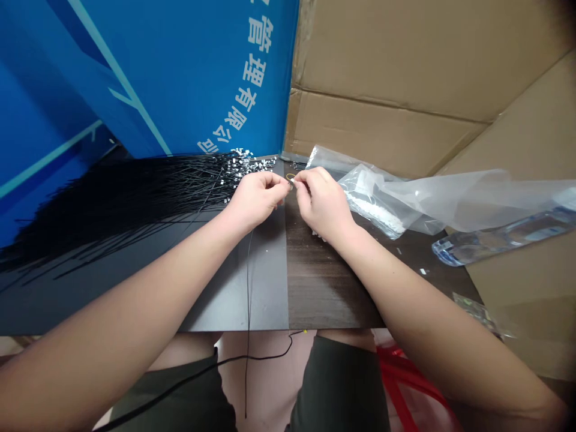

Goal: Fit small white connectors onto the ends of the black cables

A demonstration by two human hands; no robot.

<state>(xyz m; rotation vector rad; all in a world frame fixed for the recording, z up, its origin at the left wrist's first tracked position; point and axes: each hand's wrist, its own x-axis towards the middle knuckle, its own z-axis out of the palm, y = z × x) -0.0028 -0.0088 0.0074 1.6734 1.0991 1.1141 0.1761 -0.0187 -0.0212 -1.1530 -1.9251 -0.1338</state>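
Over the table's middle, my left hand (258, 195) is closed in a pinch on the end of a thin black cable (248, 282). The rest of that cable hangs down past the table's front edge. My right hand (321, 195) meets it fingertip to fingertip, pinching a small white piece (293, 180) at the cable's end; its exact kind is too small to make out. A thin yellowish loop (290, 176) shows just behind the fingertips. Left of my hands lies a large bundle of black cables (135, 192), with small white ends (243, 161) toward me and the middle.
Clear plastic bags (373, 198) with white bits inside lie on the right, near a clear plastic bottle-like package (504, 237). Cardboard (387, 54) and a blue printed panel (189, 72) wall in the back. A thicker black cord (252, 358) crosses below the table edge (330, 300).
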